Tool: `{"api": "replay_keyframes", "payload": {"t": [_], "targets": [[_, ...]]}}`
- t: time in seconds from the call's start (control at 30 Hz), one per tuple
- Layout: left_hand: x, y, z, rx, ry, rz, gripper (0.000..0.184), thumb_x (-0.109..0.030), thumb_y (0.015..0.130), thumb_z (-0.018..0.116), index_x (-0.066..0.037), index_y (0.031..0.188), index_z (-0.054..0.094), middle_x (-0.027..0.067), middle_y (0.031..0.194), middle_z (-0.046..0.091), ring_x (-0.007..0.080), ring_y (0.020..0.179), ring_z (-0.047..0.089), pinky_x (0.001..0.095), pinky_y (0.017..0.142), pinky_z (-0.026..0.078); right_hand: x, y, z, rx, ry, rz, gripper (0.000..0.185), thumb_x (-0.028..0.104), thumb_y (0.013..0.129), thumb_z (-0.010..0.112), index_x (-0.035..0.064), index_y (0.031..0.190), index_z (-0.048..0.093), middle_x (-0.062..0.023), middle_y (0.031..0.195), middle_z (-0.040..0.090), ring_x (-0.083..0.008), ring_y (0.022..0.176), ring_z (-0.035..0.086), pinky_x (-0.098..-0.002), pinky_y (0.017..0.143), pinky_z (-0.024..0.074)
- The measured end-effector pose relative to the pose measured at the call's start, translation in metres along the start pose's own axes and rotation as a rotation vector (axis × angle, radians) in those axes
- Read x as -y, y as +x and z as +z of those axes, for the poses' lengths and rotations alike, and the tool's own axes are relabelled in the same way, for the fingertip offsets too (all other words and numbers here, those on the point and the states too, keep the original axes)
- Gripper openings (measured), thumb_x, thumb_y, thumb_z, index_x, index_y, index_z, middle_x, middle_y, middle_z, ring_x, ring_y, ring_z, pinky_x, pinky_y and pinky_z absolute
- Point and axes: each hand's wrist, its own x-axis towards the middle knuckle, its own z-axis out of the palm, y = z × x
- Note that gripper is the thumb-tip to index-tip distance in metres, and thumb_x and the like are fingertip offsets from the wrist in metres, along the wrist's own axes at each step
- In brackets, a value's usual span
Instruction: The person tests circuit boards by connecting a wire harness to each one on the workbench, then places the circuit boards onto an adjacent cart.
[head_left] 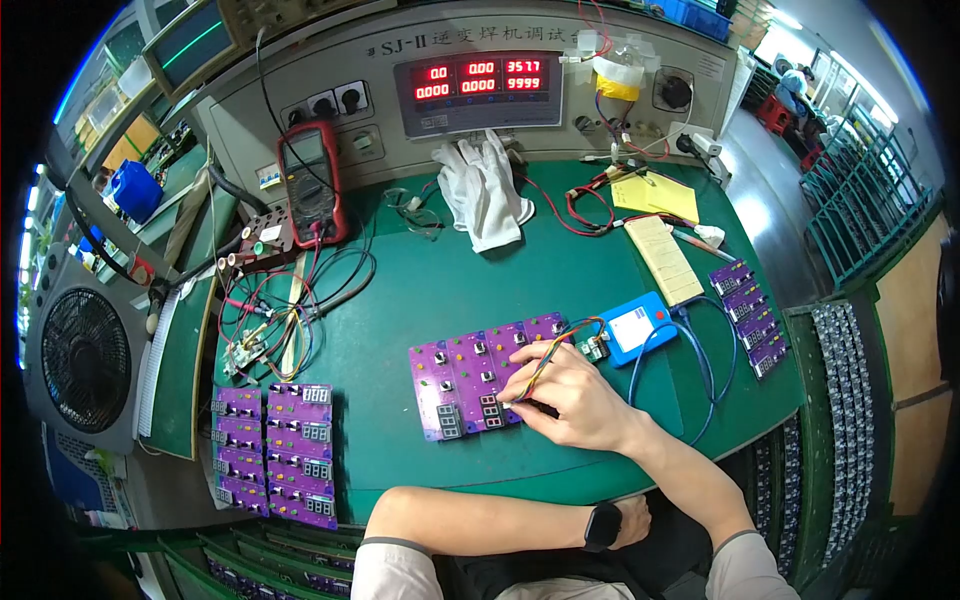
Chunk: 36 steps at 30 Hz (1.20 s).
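Note:
My right hand [575, 400] pinches the small plug [508, 404] on a bundle of coloured wires [545, 366], right at a purple circuit board panel [465, 385]. The panel lies on the green mat and carries black knobs, small buttons and digit displays. The plug's end is partly hidden by my fingers, so I cannot tell whether it is seated. From there the wires run to a blue box [636, 328] with a white label. My left hand [632, 522] rests low at the table's front edge, beyond a black watch [603, 526]; its fingers are hidden.
More purple panels lie front left [302, 455] and at right [748, 315]. A red multimeter [311, 182], tangled test leads [290, 310], white gloves [482, 190] and a yellow block [664, 260] sit farther back. A panel with red digits [480, 85] stands behind. A person [793, 90] sits far right.

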Motion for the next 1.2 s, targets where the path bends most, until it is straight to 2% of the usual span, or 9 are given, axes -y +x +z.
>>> {"api": "replay_keyframes", "payload": {"t": [0.1, 0.27, 0.37, 0.5, 0.57, 0.67, 1.0, 1.1, 1.2], "targets": [[0.001, -0.002, -0.004, 0.019, 0.040, 0.030, 0.027, -0.018, 0.090, 0.057, -0.006, 0.094, 0.081, 0.0149, 0.098, 0.077, 0.0382, 0.098, 0.070, 0.0552, 0.092, 0.049, -0.001, -0.001, 0.000, 0.019, 0.001, 0.001, 0.018, 0.010, 0.082, 0.078, 0.0107, 0.100, 0.077, -0.0038, 0.104, 0.072, -0.0278, 0.120, 0.060, -0.0437, 0.102, 0.0462], [-0.005, 0.001, 0.012, -0.029, 0.042, -0.045, 0.027, -0.018, 0.090, 0.055, -0.005, 0.093, 0.079, 0.0149, 0.098, 0.075, 0.0374, 0.100, 0.069, 0.0587, 0.094, 0.047, 0.000, 0.000, 0.000, 0.024, -0.001, 0.013, 0.018, 0.010, 0.083, 0.078, 0.0106, 0.100, 0.077, -0.0043, 0.104, 0.072, -0.0279, 0.120, 0.059, -0.0435, 0.103, 0.0459], [-0.016, 0.011, 0.088, -0.164, 0.005, 0.027, 0.026, -0.017, 0.090, 0.055, -0.005, 0.093, 0.077, 0.0136, 0.097, 0.074, 0.0360, 0.100, 0.068, 0.0595, 0.093, 0.046, 0.000, 0.000, 0.001, 0.018, -0.004, 0.011, 0.018, 0.010, 0.083, 0.078, 0.0102, 0.100, 0.076, -0.0044, 0.104, 0.072, -0.0279, 0.120, 0.060, -0.0432, 0.103, 0.0460], [-0.011, 0.008, 0.062, -0.131, 0.050, 0.019, 0.024, -0.017, 0.089, 0.055, -0.006, 0.093, 0.076, 0.0119, 0.096, 0.073, 0.0349, 0.097, 0.068, 0.0581, 0.091, 0.047, 0.002, 0.000, -0.001, 0.017, -0.007, 0.007, 0.018, 0.010, 0.083, 0.078, 0.0094, 0.101, 0.076, -0.0041, 0.103, 0.072, -0.0277, 0.119, 0.060, -0.0429, 0.103, 0.0460], [-0.003, 0.003, 0.009, 0.081, 0.064, -0.006, 0.023, -0.017, 0.089, 0.056, -0.006, 0.095, 0.076, 0.0116, 0.098, 0.074, 0.0339, 0.096, 0.069, 0.0557, 0.090, 0.048, 0.002, 0.001, -0.001, 0.016, -0.006, 0.008, 0.018, 0.010, 0.082, 0.078, 0.0092, 0.101, 0.076, -0.0039, 0.103, 0.072, -0.0276, 0.119, 0.060, -0.0430, 0.103, 0.0460], [0.000, -0.004, -0.002, -0.006, 0.076, 0.002, 0.024, -0.017, 0.090, 0.055, -0.006, 0.096, 0.076, 0.0112, 0.097, 0.074, 0.0329, 0.095, 0.069, 0.0535, 0.090, 0.049, 0.002, 0.001, -0.001, 0.017, -0.001, 0.004, 0.019, 0.010, 0.082, 0.079, 0.0093, 0.101, 0.076, -0.0037, 0.103, 0.072, -0.0274, 0.118, 0.061, -0.0430, 0.103, 0.0460], [0.007, -0.007, -0.012, -0.016, 0.031, 0.079, 0.025, -0.019, 0.093, 0.054, -0.007, 0.098, 0.075, 0.0093, 0.098, 0.074, 0.0302, 0.097, 0.070, 0.0497, 0.091, 0.050, 0.003, 0.001, -0.002, 0.024, -0.025, 0.006, 0.018, 0.011, 0.083, 0.078, 0.0094, 0.101, 0.076, -0.0042, 0.103, 0.072, -0.0270, 0.119, 0.060, -0.0430, 0.103, 0.0455], [0.007, -0.004, -0.014, 0.109, 0.022, 0.065, 0.025, -0.020, 0.093, 0.054, -0.007, 0.099, 0.075, 0.0094, 0.098, 0.074, 0.0300, 0.096, 0.070, 0.0496, 0.091, 0.050, 0.003, 0.001, -0.002, 0.026, -0.028, 0.005, 0.018, 0.011, 0.083, 0.078, 0.0093, 0.101, 0.076, -0.0048, 0.103, 0.072, -0.0272, 0.118, 0.060, -0.0431, 0.103, 0.0455], [0.008, -0.004, -0.006, 0.011, 0.050, 0.085, 0.025, -0.021, 0.093, 0.055, -0.007, 0.096, 0.076, 0.0093, 0.097, 0.074, 0.0299, 0.095, 0.070, 0.0493, 0.089, 0.050, 0.003, 0.001, -0.002, 0.028, -0.030, 0.003, 0.018, 0.011, 0.083, 0.078, 0.0090, 0.101, 0.076, -0.0053, 0.103, 0.072, -0.0272, 0.118, 0.060, -0.0433, 0.104, 0.0458]]}}
